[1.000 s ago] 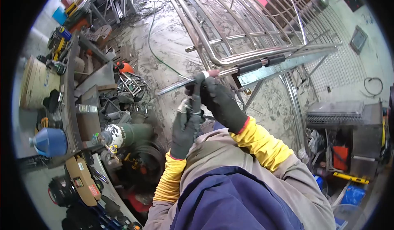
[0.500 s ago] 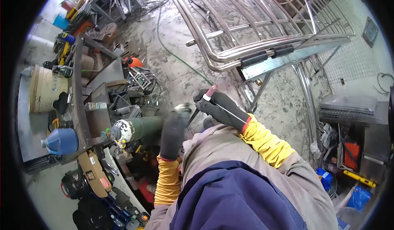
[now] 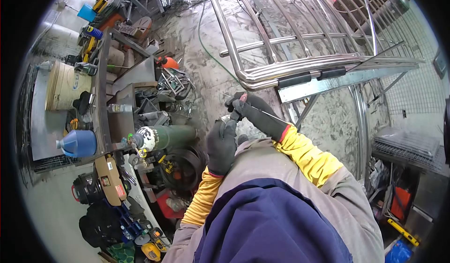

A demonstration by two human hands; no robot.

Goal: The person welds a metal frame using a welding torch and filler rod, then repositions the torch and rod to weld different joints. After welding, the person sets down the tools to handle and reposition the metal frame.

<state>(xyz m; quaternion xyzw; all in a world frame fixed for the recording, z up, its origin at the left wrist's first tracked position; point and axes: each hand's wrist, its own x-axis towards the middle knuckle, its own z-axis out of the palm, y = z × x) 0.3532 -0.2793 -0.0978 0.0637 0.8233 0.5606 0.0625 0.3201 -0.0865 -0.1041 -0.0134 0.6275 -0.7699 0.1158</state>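
My right hand, in a dark glove with a yellow sleeve, is closed around a thin metal rod that runs back along the wrist. A pink nozzle, like a TIG torch cup, shows at its fingers. My left hand, also gloved, is raised against the right one with its fingers bent at the nozzle. Something pale shows by its thumb; what it grips I cannot tell. Both hands are in front of my body, near the corner of a polished metal tube frame.
The frame rests on a metal stand with black padding on its edge. To the left lies a green gas cylinder, beside a steel bench with a blue jug. A green hose crosses the floor.
My left hand has come up and right to meet the right hand at the pink nozzle, whose white ring is now hidden. The view has shifted slightly left.
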